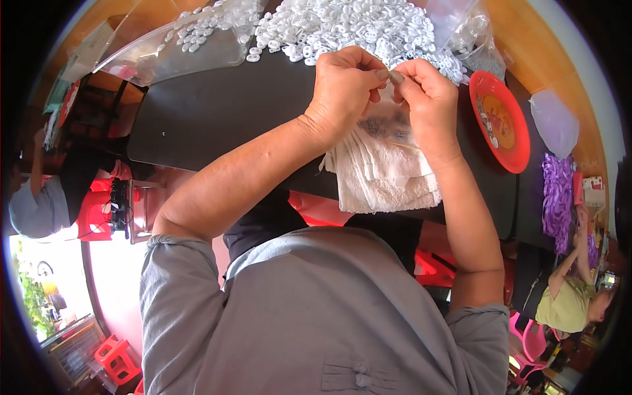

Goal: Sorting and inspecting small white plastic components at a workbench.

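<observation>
Above the dark table, my left hand [345, 82] and my right hand [431, 95] meet, thumbs and fingertips pinched together. Whatever sits between the fingertips is too small to make out. Just below them is a piece of clear plastic film [387, 125], perhaps a bag; I cannot tell whether the fingers hold its edge. Under the film a folded cream towel [382, 178] lies at the table's near edge. Beyond my hands spreads a big heap of small white oval plastic pieces [349, 29].
A clear plastic bin [191, 62] with more white pieces lies far left on the black table [217, 102]. At right are a red plate [520, 138] with a few small pieces, a clear bag [477, 39] and purple strips [557, 197]. Other people [566, 303] sit at both sides.
</observation>
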Available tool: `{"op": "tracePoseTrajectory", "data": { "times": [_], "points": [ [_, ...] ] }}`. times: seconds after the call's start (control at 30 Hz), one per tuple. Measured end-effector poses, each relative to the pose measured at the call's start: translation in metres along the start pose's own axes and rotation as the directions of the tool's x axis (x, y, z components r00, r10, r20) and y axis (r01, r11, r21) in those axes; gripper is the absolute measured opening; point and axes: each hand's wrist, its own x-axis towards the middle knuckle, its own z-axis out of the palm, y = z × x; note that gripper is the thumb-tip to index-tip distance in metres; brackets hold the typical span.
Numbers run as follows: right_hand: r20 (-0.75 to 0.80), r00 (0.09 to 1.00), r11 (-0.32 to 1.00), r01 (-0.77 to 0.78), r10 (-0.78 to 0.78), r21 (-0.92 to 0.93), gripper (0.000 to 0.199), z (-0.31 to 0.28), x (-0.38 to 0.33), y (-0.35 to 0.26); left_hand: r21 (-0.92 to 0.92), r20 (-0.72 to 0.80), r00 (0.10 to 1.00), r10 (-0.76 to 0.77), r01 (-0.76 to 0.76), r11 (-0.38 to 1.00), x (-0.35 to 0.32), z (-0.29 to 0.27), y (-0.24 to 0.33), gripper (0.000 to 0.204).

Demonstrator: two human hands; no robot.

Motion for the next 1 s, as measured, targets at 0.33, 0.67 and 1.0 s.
{"op": "tracePoseTrajectory", "data": {
  "times": [0.33,0.67,1.0],
  "points": [
    [0.009,0.993,0.991,-0.116,0.116,0.073,0.009,-0.014,0.001,-0.008,0.034,0.144,0.985,-0.098,0.094,0.995,0.007,-0.006,0.008,0.012],
    [0.013,0.999,0.999,-0.044,0.044,-0.012,0.009,-0.015,-0.001,-0.011,0.181,0.236,0.966,-0.102,0.059,0.982,0.011,-0.012,0.015,0.013],
    [0.014,1.000,1.000,-0.009,0.009,-0.024,0.007,-0.016,-0.001,-0.013,0.151,0.234,0.966,-0.114,0.080,0.985,0.009,-0.010,0.013,0.013]
  ]
}}
